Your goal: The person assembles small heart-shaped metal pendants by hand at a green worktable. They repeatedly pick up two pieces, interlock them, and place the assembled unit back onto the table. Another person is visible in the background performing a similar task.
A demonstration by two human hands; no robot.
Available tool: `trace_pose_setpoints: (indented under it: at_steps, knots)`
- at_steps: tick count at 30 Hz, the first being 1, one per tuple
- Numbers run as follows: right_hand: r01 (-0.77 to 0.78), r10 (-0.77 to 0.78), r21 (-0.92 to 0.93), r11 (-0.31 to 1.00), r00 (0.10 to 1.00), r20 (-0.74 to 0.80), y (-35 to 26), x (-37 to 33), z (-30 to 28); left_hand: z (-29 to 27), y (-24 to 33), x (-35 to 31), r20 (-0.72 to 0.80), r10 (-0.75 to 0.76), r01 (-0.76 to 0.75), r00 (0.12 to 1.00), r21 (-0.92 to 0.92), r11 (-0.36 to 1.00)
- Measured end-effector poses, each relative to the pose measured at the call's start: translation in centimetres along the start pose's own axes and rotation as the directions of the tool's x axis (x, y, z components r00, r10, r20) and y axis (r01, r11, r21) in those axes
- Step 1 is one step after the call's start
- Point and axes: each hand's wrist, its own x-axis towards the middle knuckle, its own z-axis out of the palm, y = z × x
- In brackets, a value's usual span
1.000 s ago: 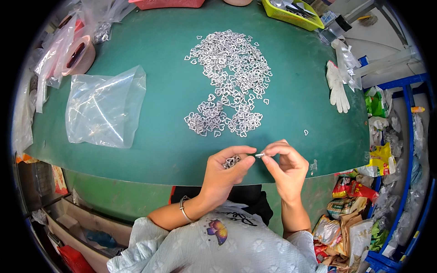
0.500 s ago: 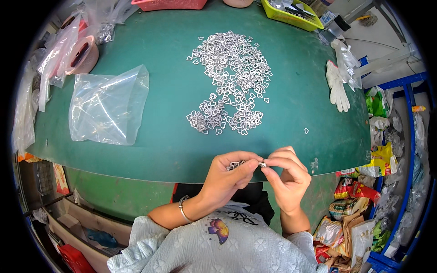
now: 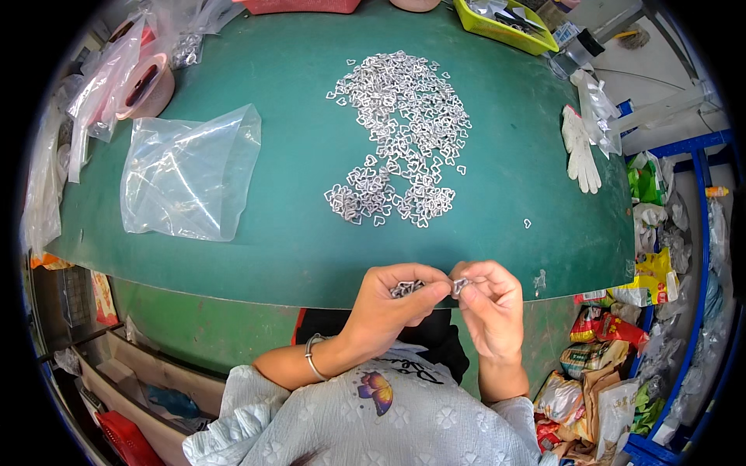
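A clutch of small silver heart-shaped rings (image 3: pixel 406 289) lies in my left hand (image 3: pixel 394 299), its fingers curled round them. Between the thumb and forefinger of my right hand (image 3: pixel 491 299) is a silver heart ring (image 3: pixel 460 286), pinched right beside my left fingertips. Both hands are held together over the table's near edge. Beyond them, a big loose pile of the same heart rings (image 3: pixel 408 101) spreads over the green table (image 3: pixel 295 179), with two smaller heaps at its near end. One single heart ring (image 3: pixel 527 224) lies apart at the right.
A clear plastic bag (image 3: pixel 190 175) lies flat at the left, near a pink basket (image 3: pixel 151 89). A white glove (image 3: pixel 579 151) rests by the right edge. At the back stand a yellow-green tray (image 3: pixel 509 27) and a red tray (image 3: pixel 299 5). Blue shelving (image 3: pixel 703 217) holds bags at the right.
My right hand has turned and lowered slightly, so the heart ring in its fingertips now shows more fully. My left hand stays nearly in place. The whole view has shifted a little.
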Motion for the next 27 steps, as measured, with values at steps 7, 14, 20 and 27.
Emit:
trace_pose_setpoints:
  at_steps: [7,14,20,27]
  knots:
    - [0.247,-0.252,-0.308,0.919,0.967,0.023,0.2,0.0,0.2,-0.2,0.1,0.1,0.000,-0.021,0.021,1.000,0.058,0.998]
    - [0.549,-0.587,-0.827,0.120,0.711,0.387,-0.9,-0.1,1.1,0.4,1.3,-0.3,-0.011,-0.022,0.024,1.000,0.260,0.965]
    - [0.515,-0.552,-0.791,0.332,0.786,0.280,-0.8,-0.2,1.4,0.5,1.1,-0.4,-0.014,0.018,-0.013,1.000,0.258,0.966]
    - [0.521,-0.529,-0.751,0.404,0.804,0.273,-0.6,-0.1,0.9,0.5,1.3,-0.4,0.043,0.124,-0.132,0.991,0.324,0.937]
